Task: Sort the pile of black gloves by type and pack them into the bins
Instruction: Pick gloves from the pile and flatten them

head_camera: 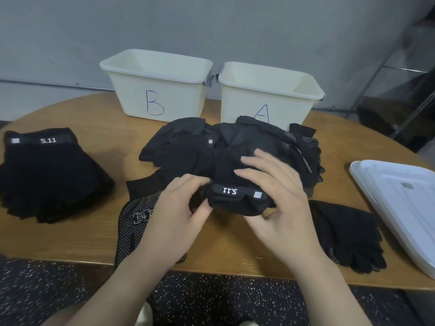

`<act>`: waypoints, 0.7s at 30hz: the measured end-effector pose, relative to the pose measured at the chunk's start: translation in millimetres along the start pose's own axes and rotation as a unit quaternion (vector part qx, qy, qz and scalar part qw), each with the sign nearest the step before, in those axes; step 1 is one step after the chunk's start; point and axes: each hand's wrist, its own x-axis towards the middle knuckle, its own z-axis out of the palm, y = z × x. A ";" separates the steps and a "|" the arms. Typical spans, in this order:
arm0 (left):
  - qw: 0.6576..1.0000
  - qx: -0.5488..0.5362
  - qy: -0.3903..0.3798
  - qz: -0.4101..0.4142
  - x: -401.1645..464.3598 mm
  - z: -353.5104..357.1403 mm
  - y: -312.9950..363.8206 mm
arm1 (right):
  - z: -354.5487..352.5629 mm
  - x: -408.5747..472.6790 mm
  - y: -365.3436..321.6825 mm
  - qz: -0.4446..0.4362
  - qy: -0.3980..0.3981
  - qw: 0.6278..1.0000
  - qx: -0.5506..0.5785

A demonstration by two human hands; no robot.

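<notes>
Two hands, my left hand (179, 208) and right hand (270, 196), keep a narrow grip on a 5.11 glove (237, 196) lifted off the pile (211, 147) just beyond, label up to judge its type, bin B (155, 90) and bin A (270, 95) waiting farther off.

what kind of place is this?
Probably an indoor staged sorting station, not a home: two cream bins hand-lettered B and A on a round wooden table, speckled rubber floor, plain grey wall.
</notes>
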 end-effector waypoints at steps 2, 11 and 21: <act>0.999 0.039 -0.015 -0.011 -2.7 -5.3 -1.6 | 0.9 -1.7 -3.6 0.015 0.004 0.999 0.048; 0.989 -0.050 0.115 -0.083 -8.8 -28.5 -1.9 | -12.8 4.0 -18.9 0.358 0.002 0.799 0.483; 0.948 -0.194 0.213 -0.137 -5.2 -41.6 1.1 | 15.1 3.5 -2.2 0.413 -0.088 0.863 0.275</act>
